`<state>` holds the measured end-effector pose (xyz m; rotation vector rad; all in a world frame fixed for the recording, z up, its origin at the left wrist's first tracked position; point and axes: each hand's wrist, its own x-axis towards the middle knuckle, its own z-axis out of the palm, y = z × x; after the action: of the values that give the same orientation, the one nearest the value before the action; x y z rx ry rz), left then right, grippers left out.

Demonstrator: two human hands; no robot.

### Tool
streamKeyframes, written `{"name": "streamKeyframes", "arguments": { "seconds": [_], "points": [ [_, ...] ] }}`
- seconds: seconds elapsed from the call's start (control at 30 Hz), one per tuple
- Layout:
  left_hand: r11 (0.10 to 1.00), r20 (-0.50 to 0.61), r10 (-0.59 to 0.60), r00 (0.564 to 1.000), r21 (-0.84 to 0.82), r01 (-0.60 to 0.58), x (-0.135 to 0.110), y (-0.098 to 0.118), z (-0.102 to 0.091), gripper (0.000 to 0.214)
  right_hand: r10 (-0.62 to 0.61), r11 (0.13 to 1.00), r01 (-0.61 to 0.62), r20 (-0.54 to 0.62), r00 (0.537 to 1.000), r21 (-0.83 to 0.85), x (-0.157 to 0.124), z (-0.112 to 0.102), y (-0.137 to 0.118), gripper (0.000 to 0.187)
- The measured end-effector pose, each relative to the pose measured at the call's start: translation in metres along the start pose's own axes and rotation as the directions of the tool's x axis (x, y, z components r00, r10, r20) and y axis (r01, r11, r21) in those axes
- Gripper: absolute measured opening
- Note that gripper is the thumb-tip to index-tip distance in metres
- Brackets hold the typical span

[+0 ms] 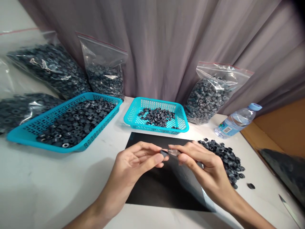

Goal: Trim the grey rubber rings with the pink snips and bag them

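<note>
Left hand (133, 160) slants up from seven o'clock, pinching a grey piece (163, 153); right hand (203, 159), from five, pinches a clear object (174, 152).

Hand-work station at a white table (28, 181); whether home or workshop cannot be told. Bags (106, 78) and baskets (157, 129) of grey parts (81, 121) stand toward the far edge, before a curtain (162, 47).
</note>
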<state>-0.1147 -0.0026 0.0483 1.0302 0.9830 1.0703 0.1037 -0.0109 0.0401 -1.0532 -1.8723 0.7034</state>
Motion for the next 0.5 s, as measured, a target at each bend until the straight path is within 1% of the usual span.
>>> {"name": "streamKeyframes", "arguments": {
  "seconds": [0.3, 0.5],
  "points": [
    [0.999, 0.006, 0.039, 0.999, 0.004, -0.039, -0.0035, 0.0006, 0.0015, 0.014, -0.072, 0.992, 0.077, 0.054, 0.996, -0.098, -0.0017, -0.0017, -0.0022, 0.033],
    [0.997, 0.008, 0.069, 0.998, 0.019, -0.069, -0.0024, 0.0022, 0.0026, 0.012, -0.094, 0.987, 0.097, 0.030, 0.995, -0.127, -0.0013, 0.0004, -0.0022, 0.031]
  ]
}}
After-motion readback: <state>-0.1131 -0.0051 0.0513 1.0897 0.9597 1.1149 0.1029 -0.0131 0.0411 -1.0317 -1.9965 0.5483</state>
